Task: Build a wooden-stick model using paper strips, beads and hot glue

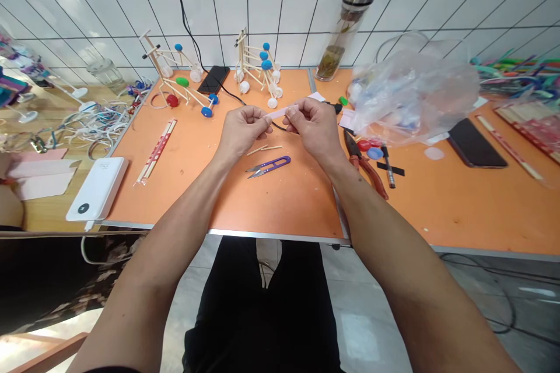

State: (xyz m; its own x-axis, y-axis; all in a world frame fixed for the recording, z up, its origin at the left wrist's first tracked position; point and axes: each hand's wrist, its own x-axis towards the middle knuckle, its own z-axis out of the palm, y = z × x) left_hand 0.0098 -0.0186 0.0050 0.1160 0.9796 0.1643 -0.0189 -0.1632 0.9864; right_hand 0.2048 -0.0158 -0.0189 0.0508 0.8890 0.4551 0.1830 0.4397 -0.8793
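Note:
My left hand point(245, 130) and my right hand point(315, 130) are raised over the middle of the orange table. Between them stretches a pale pink paper strip point(278, 112), pinched at each end by thumb and fingers. Just below it a black cable shows; whether a finger touches it I cannot tell. Closer to me lie purple-handled thread snips point(269, 167), their blades pointing left. Short wooden sticks point(263, 149) rest beyond the snips. Behind my hands stands a wooden stick model point(258, 64) with blue and white round pieces.
Another stick model point(175, 78) and a phone point(214, 80) are at back left. A power bank point(97, 189) and wrapped chopsticks point(156, 151) lie left. On the right are pliers point(365, 164), a plastic bag point(415, 93), a second phone point(476, 143) and a tall bottle point(347, 29).

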